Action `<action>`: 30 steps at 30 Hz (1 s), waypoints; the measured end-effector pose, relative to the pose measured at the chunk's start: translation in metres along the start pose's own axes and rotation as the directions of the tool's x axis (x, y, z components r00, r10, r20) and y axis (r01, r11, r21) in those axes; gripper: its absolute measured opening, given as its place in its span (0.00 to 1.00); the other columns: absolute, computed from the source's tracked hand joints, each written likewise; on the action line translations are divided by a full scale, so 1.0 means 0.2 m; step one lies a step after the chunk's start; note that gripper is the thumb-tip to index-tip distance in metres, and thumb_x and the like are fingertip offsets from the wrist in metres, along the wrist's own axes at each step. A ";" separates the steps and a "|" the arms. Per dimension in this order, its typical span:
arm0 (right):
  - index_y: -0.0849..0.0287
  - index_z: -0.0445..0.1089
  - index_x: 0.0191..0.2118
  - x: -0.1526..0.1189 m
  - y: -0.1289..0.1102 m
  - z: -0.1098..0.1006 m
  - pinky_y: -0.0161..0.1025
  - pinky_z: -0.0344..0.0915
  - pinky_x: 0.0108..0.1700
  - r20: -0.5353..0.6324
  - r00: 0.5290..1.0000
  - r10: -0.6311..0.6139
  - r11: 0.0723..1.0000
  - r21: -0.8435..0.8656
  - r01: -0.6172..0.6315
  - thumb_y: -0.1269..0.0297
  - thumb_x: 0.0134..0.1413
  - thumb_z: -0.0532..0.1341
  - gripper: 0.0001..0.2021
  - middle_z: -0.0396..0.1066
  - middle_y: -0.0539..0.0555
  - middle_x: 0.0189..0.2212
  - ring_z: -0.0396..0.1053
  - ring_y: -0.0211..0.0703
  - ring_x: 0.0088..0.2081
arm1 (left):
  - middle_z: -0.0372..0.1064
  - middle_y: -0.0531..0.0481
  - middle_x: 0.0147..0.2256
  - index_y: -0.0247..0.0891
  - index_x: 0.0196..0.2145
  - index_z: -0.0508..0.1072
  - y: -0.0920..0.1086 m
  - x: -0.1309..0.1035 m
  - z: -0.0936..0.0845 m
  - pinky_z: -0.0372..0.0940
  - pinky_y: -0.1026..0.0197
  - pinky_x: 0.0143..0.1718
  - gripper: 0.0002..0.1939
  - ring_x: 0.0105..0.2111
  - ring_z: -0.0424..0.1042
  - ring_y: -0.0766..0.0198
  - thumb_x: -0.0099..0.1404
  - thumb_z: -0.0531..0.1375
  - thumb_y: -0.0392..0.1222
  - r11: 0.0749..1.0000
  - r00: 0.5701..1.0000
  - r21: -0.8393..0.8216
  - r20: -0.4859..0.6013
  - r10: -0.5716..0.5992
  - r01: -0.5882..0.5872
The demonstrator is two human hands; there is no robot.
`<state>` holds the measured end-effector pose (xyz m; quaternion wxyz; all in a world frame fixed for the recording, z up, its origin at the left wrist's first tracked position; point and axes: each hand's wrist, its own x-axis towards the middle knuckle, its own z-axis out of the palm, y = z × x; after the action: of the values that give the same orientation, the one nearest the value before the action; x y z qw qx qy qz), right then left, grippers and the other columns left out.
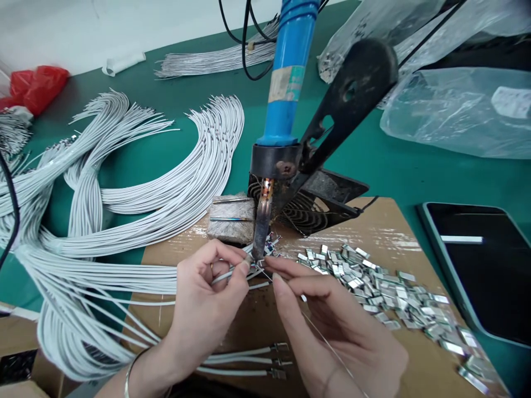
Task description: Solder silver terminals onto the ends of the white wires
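My left hand (pixel 211 293) pinches a white cable (pixel 224 276) close to its end, just below the tip of a soldering iron (pixel 262 229). The iron has a blue handle and is clamped tip-down in a black stand (pixel 348 94). Between thumb and forefinger, my right hand (pixel 332 326) grips a thin solder wire (pixel 327 344), which trails back under the palm. Its front end meets the cable end at the iron's tip. What exactly sits at that joint is too small to make out. Several cables with metal connectors (pixel 279 362) lie between my wrists.
A pile of small metal connectors (pixel 385 287) covers the cardboard (pixel 166 318) at right, near a phone (pixel 481 265). Bundles of white cables (pixel 166 188) fill the left. Behind the iron stand a small black fan (pixel 311 204) and a wire-wrapped block (pixel 231 217). Plastic bags (pixel 460 110) lie back right.
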<state>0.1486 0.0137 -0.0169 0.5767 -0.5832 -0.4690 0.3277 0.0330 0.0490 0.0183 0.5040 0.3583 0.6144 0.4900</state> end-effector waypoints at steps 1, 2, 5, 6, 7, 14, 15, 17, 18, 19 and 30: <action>0.55 0.72 0.34 0.00 0.00 0.00 0.22 0.73 0.50 0.000 1.000 0.009 1.000 -0.001 -0.009 0.71 0.64 0.68 0.07 0.82 0.46 0.46 0.82 0.32 0.45 | 0.76 0.50 0.33 0.32 0.27 0.75 0.00 0.00 -0.01 0.64 0.76 0.28 0.06 0.27 0.72 0.75 0.57 0.69 0.31 1.000 1.000 0.017 0.022 0.002 -0.003; 0.55 0.72 0.33 0.00 0.00 0.00 0.22 0.74 0.50 0.000 1.000 0.014 1.000 -0.002 -0.014 0.70 0.64 0.68 0.07 0.82 0.46 0.46 0.82 0.32 0.44 | 0.76 0.50 0.33 0.32 0.27 0.75 -0.01 0.01 -0.01 0.64 0.76 0.28 0.06 0.27 0.71 0.74 0.57 0.69 0.31 0.999 0.999 0.032 0.038 0.005 -0.006; 0.55 0.72 0.33 0.00 0.01 -0.01 0.22 0.73 0.50 0.007 1.000 0.008 1.000 0.000 -0.008 0.70 0.64 0.68 0.08 0.82 0.45 0.45 0.81 0.32 0.44 | 0.75 0.50 0.33 0.33 0.28 0.75 -0.02 0.01 -0.03 0.62 0.75 0.26 0.06 0.26 0.68 0.75 0.59 0.69 0.32 0.999 0.999 0.038 0.037 0.017 -0.018; 0.55 0.72 0.33 0.00 0.01 -0.01 0.22 0.73 0.50 0.019 1.000 0.003 1.000 0.008 -0.003 0.71 0.64 0.68 0.08 0.82 0.45 0.45 0.81 0.31 0.44 | 0.75 0.51 0.33 0.33 0.28 0.75 -0.03 0.02 -0.03 0.61 0.75 0.26 0.06 0.25 0.68 0.76 0.60 0.69 0.32 0.999 0.999 0.035 0.037 0.028 -0.029; 0.55 0.72 0.34 0.00 0.01 -0.01 0.22 0.73 0.50 0.030 1.000 0.002 1.000 0.015 -0.002 0.71 0.64 0.67 0.08 0.82 0.45 0.45 0.81 0.31 0.44 | 0.75 0.50 0.33 0.33 0.28 0.75 -0.04 0.02 -0.04 0.61 0.75 0.26 0.06 0.26 0.68 0.76 0.62 0.68 0.33 0.998 0.998 0.034 0.046 0.043 -0.044; 0.55 0.72 0.34 0.01 0.03 -0.02 0.23 0.73 0.51 0.048 0.999 0.012 1.000 0.005 -0.012 0.70 0.66 0.66 0.07 0.81 0.45 0.47 0.81 0.31 0.45 | 0.75 0.50 0.34 0.33 0.29 0.76 -0.06 0.02 -0.04 0.58 0.74 0.26 0.06 0.25 0.65 0.76 0.64 0.67 0.33 0.995 0.993 0.049 0.090 0.079 -0.084; 0.54 0.72 0.34 0.01 0.02 -0.02 0.22 0.73 0.50 0.048 0.999 0.008 1.000 0.003 -0.009 0.69 0.66 0.66 0.07 0.81 0.45 0.47 0.81 0.31 0.44 | 0.75 0.50 0.34 0.33 0.29 0.75 -0.05 0.01 -0.04 0.57 0.74 0.26 0.06 0.25 0.63 0.76 0.63 0.68 0.33 0.996 0.994 0.051 0.082 0.071 -0.075; 0.54 0.72 0.34 0.00 0.00 0.00 0.21 0.72 0.50 0.029 0.999 0.028 0.999 0.015 -0.029 0.69 0.66 0.66 0.07 0.81 0.44 0.46 0.81 0.30 0.44 | 0.75 0.51 0.33 0.33 0.28 0.75 -0.04 0.00 -0.02 0.55 0.73 0.25 0.06 0.25 0.62 0.76 0.61 0.68 0.33 0.997 0.997 0.047 0.062 0.055 -0.058; 0.54 0.72 0.33 0.00 -0.02 0.01 0.21 0.72 0.50 0.002 0.999 0.055 0.998 0.032 -0.055 0.68 0.66 0.67 0.08 0.81 0.43 0.46 0.81 0.29 0.43 | 0.75 0.51 0.33 0.33 0.28 0.75 -0.03 0.00 -0.01 0.55 0.73 0.25 0.06 0.24 0.61 0.76 0.60 0.69 0.33 0.998 0.998 0.043 0.043 0.047 -0.049; 0.54 0.72 0.32 0.00 -0.03 0.02 0.21 0.72 0.49 -0.031 0.996 0.087 0.995 0.060 -0.085 0.68 0.66 0.67 0.09 0.81 0.43 0.45 0.80 0.28 0.43 | 0.75 0.51 0.33 0.33 0.27 0.75 -0.02 -0.01 0.00 0.54 0.73 0.25 0.06 0.25 0.61 0.76 0.59 0.69 0.33 0.999 0.999 0.039 0.017 0.038 -0.038; 0.55 0.73 0.32 0.00 -0.02 0.03 0.23 0.71 0.48 -0.074 0.994 0.085 0.995 0.058 -0.081 0.68 0.64 0.68 0.08 0.81 0.44 0.45 0.80 0.30 0.41 | 0.77 0.47 0.36 0.34 0.29 0.76 -0.04 0.04 -0.07 0.66 0.72 0.31 0.06 0.30 0.72 0.71 0.65 0.67 0.35 0.979 0.983 0.153 0.148 0.112 -0.134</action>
<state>0.1426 0.0144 -0.0144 0.5956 -0.5985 -0.4128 0.3416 0.0187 0.0518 0.0085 0.4831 0.4687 0.5926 0.4425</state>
